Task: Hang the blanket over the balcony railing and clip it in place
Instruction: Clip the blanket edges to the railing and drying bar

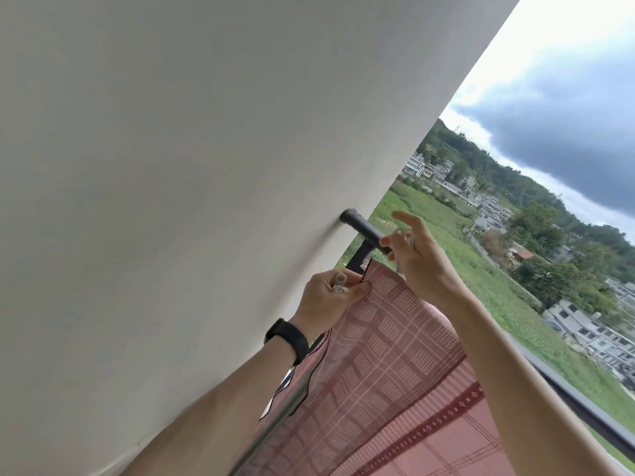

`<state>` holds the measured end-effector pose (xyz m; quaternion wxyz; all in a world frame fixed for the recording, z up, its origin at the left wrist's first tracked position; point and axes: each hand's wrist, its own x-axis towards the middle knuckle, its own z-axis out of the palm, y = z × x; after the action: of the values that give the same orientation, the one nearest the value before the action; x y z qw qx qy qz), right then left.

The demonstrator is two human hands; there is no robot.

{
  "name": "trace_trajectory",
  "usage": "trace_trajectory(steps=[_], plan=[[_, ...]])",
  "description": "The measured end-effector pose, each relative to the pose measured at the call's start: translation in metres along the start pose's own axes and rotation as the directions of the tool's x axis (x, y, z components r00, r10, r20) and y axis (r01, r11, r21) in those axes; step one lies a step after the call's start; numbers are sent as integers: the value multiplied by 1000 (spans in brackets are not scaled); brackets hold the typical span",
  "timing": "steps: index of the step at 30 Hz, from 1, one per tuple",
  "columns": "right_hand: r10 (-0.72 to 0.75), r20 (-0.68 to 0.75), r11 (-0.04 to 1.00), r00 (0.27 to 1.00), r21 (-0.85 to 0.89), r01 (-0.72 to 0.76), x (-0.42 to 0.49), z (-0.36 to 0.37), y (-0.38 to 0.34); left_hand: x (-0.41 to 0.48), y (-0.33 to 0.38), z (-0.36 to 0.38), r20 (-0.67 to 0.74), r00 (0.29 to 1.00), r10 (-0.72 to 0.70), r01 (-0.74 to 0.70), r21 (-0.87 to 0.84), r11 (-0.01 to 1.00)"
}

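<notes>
Blanket (395, 338) draped over railing (366, 231), corner at wall end. Left hand (330, 297) grip closed on clip (339, 282) and blanket corner, pinning cloth for clipping. Right hand (417, 255) grip loose, fingers spread above rail; contents unclear.

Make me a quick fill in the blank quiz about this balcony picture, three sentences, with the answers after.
1. The left hand pinches the corner of the blanket and also holds a pale ____.
2. The rail ends at a white ____.
3. The band on the left wrist is ____.

Answers: clip; wall; black
</notes>
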<state>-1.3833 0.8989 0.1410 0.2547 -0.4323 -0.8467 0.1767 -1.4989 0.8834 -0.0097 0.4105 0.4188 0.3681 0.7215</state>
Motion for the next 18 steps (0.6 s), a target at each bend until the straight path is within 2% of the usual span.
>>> trace_trajectory(steps=[3, 8, 15, 18], plan=[[22, 12, 997, 1000, 71, -23, 10, -1, -9, 1, 1, -1, -14, 1000, -13, 13, -10, 1000], [-14, 124, 998, 992, 55, 7, 25, -6, -22, 1, 6, -3, -6, 1000, -21, 21, 21, 1000], [-65, 63, 992, 996, -101, 71, 33, 8, -25, -1, 9, -5, -26, 1000, 11, -9, 79, 997], [-35, 149, 987, 988, -152, 57, 39, 9, -24, 0, 9, -5, -32, 999, 17, -13, 116, 993]])
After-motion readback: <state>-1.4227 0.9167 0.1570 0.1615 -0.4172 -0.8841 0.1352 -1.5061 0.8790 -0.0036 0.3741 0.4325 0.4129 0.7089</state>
